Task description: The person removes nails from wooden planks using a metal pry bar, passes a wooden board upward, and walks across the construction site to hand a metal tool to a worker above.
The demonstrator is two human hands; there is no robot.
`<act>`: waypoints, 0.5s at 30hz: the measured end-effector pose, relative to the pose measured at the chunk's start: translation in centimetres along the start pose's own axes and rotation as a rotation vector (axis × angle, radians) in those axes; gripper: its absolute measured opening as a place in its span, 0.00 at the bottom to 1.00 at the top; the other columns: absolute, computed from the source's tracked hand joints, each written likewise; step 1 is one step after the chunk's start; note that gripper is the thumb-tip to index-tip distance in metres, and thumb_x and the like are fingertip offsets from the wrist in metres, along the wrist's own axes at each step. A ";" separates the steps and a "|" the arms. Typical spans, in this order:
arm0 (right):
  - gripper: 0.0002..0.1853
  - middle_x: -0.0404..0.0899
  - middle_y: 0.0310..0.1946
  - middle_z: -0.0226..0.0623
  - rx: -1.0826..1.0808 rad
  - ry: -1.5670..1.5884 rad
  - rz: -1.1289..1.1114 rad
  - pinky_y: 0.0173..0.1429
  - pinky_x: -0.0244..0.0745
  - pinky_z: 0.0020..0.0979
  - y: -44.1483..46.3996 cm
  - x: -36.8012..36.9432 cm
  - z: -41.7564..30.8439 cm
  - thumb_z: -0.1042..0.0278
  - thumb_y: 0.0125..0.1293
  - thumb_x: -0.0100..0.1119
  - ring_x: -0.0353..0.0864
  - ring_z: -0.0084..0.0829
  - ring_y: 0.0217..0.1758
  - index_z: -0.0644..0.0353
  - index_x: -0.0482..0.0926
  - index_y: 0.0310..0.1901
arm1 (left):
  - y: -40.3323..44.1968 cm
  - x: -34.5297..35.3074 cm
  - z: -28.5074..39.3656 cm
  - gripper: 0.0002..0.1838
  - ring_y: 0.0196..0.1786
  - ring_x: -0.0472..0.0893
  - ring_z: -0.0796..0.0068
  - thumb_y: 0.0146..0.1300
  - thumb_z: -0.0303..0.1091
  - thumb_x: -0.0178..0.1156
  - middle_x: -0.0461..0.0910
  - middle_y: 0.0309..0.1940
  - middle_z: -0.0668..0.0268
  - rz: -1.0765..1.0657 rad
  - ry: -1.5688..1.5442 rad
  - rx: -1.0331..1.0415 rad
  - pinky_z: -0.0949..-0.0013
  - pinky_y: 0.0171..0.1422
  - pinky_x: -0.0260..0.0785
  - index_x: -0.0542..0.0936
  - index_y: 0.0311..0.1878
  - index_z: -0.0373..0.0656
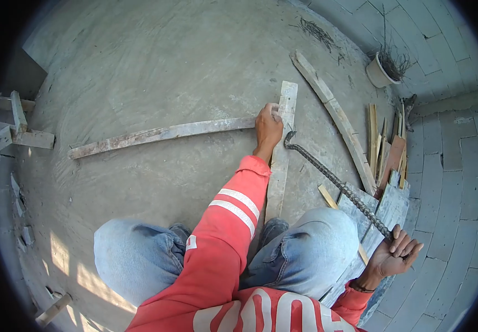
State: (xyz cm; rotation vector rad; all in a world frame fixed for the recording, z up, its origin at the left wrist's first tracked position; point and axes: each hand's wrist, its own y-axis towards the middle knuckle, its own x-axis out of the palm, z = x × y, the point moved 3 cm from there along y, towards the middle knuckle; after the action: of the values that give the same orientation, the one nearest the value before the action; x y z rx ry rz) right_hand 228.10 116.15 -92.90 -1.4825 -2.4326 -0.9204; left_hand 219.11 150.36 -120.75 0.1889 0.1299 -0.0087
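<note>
The right hand point(394, 257) of the wearer has its fingers closed around the near end of a long, dark, ribbed steel bar point(340, 184) with a hooked tip, and I see this bar go slanting away from the hand, forward and to the left. The left hand point(269, 130) lies at the place where 2 pieces of wood meet; its fingers are curled, but from my distant screen I cannot tell if they grip the wood or only rest on it. The first piece is a long, pale, stained wooden plank point(277, 185), which runs forward from near the feet. The second is a narrow, whitish-brown wooden batten point(167, 133), lying to the left, roughly crosswise to the plank, with its right end at the left hand. The hooked tip is by the right side of the plank, near the left hand; I cannot tell if it touches the wood.

To the right, I see a long, curved, greyish wooden beam point(334, 113) on the rough grey concrete floor point(156, 72). Beyond it are thin yellowish wooden offcuts point(373, 138) and a white plastic bucket point(380, 72) of dry twigs, near the grey block wall point(444, 144)
</note>
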 end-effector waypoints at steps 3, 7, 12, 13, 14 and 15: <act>0.27 0.46 0.11 0.22 0.092 0.046 -0.063 0.38 0.59 0.28 2.0 -3.1 -1.5 0.56 0.84 0.40 0.44 0.19 0.17 0.46 0.55 0.20 | -0.9 -0.4 -1.3 0.11 0.41 0.86 0.59 0.60 0.21 0.60 0.86 0.37 0.54 -0.202 0.028 -0.121 0.59 0.49 0.76 0.83 0.46 0.40; 0.27 0.46 0.12 0.21 0.081 0.030 -0.145 0.34 0.58 0.26 3.5 -5.4 -3.2 0.53 0.84 0.40 0.43 0.18 0.16 0.46 0.55 0.21 | -2.3 -0.3 -1.7 0.12 0.40 0.86 0.58 0.58 0.30 0.68 0.86 0.36 0.55 -0.274 0.114 -0.171 0.59 0.47 0.76 0.81 0.44 0.37; 0.23 0.46 0.12 0.20 0.145 -0.053 -0.256 0.29 0.56 0.25 5.1 -5.1 -3.6 0.54 0.84 0.39 0.44 0.16 0.15 0.48 0.57 0.25 | -5.8 0.7 1.1 0.34 0.52 0.83 0.49 0.50 0.41 0.78 0.83 0.48 0.49 -0.271 0.345 -0.190 0.53 0.55 0.74 0.71 0.54 0.37; 0.23 0.47 0.13 0.19 0.202 -0.112 -0.230 0.28 0.56 0.25 5.1 -5.4 -2.1 0.54 0.84 0.39 0.45 0.16 0.16 0.48 0.57 0.25 | -6.2 1.0 0.8 0.38 0.55 0.81 0.46 0.48 0.44 0.80 0.82 0.50 0.47 -0.300 0.375 -0.219 0.50 0.57 0.73 0.68 0.56 0.38; 0.23 0.48 0.13 0.19 0.260 -0.170 -0.204 0.28 0.56 0.25 4.8 -5.6 -0.6 0.54 0.84 0.39 0.45 0.15 0.16 0.48 0.57 0.25 | -6.5 1.2 0.4 0.43 0.58 0.79 0.44 0.46 0.46 0.81 0.80 0.53 0.45 -0.330 0.408 -0.247 0.48 0.59 0.72 0.65 0.58 0.38; 0.23 0.49 0.13 0.19 0.253 -0.162 -0.173 0.28 0.56 0.25 4.3 -5.3 0.6 0.55 0.83 0.40 0.45 0.15 0.16 0.49 0.57 0.25 | -6.5 1.5 0.0 0.43 0.58 0.79 0.44 0.46 0.46 0.81 0.80 0.53 0.45 -0.335 0.410 -0.242 0.48 0.59 0.72 0.65 0.58 0.38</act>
State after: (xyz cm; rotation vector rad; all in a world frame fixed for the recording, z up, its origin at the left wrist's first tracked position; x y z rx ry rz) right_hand 234.48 113.90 -93.82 -1.3211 -2.7074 -0.5087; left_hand 220.45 144.00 -122.16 -0.0777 0.5673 -0.2875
